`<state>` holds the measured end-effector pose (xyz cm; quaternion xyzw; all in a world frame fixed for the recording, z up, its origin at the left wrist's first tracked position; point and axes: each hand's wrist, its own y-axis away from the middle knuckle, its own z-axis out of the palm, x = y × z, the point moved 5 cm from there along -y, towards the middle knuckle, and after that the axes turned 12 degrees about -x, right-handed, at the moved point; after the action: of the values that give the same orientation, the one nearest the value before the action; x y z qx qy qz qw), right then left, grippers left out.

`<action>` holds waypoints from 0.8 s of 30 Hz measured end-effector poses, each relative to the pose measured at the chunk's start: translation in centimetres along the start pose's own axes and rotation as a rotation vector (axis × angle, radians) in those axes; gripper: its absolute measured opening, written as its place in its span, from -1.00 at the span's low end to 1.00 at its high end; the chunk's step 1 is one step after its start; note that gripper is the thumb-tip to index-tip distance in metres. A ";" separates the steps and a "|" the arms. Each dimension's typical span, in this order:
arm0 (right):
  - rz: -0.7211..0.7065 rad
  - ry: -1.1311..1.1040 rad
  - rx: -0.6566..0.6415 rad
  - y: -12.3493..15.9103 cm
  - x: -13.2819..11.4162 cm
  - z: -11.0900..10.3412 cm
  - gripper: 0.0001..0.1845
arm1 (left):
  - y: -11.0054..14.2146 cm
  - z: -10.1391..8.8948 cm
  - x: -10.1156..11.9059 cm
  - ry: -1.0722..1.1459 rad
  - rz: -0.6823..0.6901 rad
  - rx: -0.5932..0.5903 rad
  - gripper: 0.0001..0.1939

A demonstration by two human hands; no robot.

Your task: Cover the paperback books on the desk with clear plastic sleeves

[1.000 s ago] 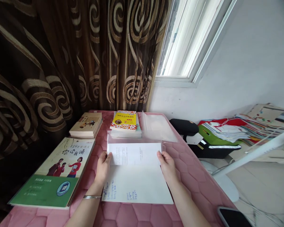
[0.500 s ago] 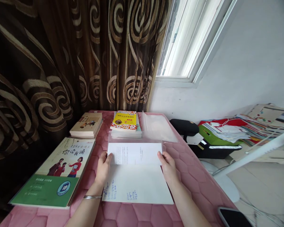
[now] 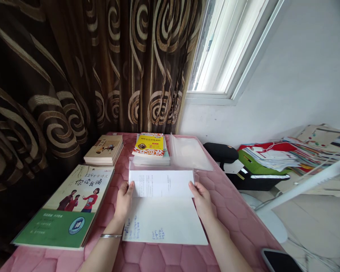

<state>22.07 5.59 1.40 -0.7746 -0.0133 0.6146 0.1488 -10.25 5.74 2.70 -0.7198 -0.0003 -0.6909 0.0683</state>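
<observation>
The brown curtain (image 3: 82, 68) with spirals hangs at 11 o'clock, and the pink quilted tabletop (image 3: 150, 258) spreads in front of me. The poetry book (image 3: 70, 211) lies at 9 o'clock. At the centre of my clock is the open white-paged book (image 3: 164, 223); beyond its far edge a clear plastic cover (image 3: 158, 167) extends, toward the yellow book (image 3: 149, 143) at 12 o'clock.

In my judgement, the main danger is slipping. Paper and plastic both seem smooth, so if one thumb presses less than the other, the book may turn crooked against the plastic, or the film may wrinkle. Too strong a pull outward could tear a page.

The book looks flat and mostly white, with a printed strip across its far part and a wide plain part nearer to me. My left hand (image 3: 124, 198) pinches its edge at 10 o'clock, my right hand (image 3: 200, 196) at 2 o'clock; the thumbs lie on top. Smallest is the blue handwriting (image 3: 158, 234) along the near part, which I cannot read.
</observation>
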 end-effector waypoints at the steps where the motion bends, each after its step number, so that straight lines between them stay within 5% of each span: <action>1: 0.007 -0.007 -0.011 -0.1 0.1 0.1 -0.48 | 0.1 0.0 0.2 0.017 -0.008 -0.003 -0.58; 7: 0.014 -0.030 -0.024 -0.1 -0.2 0.4 -0.49 | 0.2 0.3 0.4 0.075 -0.040 -0.046 -0.67; 15: 0.031 -0.041 -0.060 0.2 -0.6 0.5 -0.55 | -0.1 -0.1 -0.6 0.013 -0.015 0.004 -0.54; 24: 0.036 -0.054 -0.050 0.2 -0.7 0.6 -0.51 | 0.4 0.3 0.8 0.045 -0.023 -0.043 -0.63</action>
<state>21.30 5.35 1.84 -0.7611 -0.0185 0.6375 0.1179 -9.93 5.30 3.45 -0.7054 0.0075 -0.7073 0.0449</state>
